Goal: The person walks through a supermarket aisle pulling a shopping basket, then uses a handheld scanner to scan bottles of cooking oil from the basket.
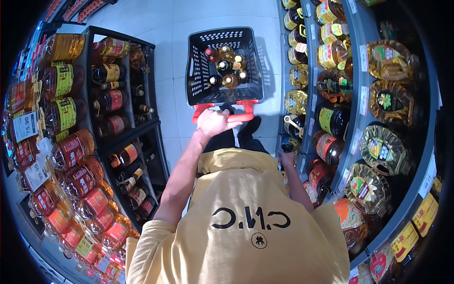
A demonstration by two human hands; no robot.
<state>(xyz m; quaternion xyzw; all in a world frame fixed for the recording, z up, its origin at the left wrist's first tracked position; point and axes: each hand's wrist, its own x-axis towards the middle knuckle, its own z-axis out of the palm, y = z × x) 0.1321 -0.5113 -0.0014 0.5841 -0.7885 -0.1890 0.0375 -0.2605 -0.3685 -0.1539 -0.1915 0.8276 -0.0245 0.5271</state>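
My left hand (pixel 214 122) is closed around the red handle (pixel 242 118) of a black plastic shopping basket (pixel 192 75). The basket stands on the floor ahead of my feet. Several bottles (pixel 230 81) are grouped upright inside it, seen from their caps, one with a red top. Low by the right shelf, my right hand (pixel 286 159) is partly hidden by my body. Its fingers appear wrapped at a dark-capped bottle (pixel 287 147), whose lower part is out of sight. I cannot tell whether that bottle rests on anything.
Shelves of large oil jugs (pixel 384 149) and dark bottles (pixel 332 120) line the right side. On the left stand a black rack (pixel 124 90) of bottles and stacked red-labelled bottles (pixel 71 146) with price tags (pixel 25 126). Light floor tiles (pixel 179 19) extend ahead.
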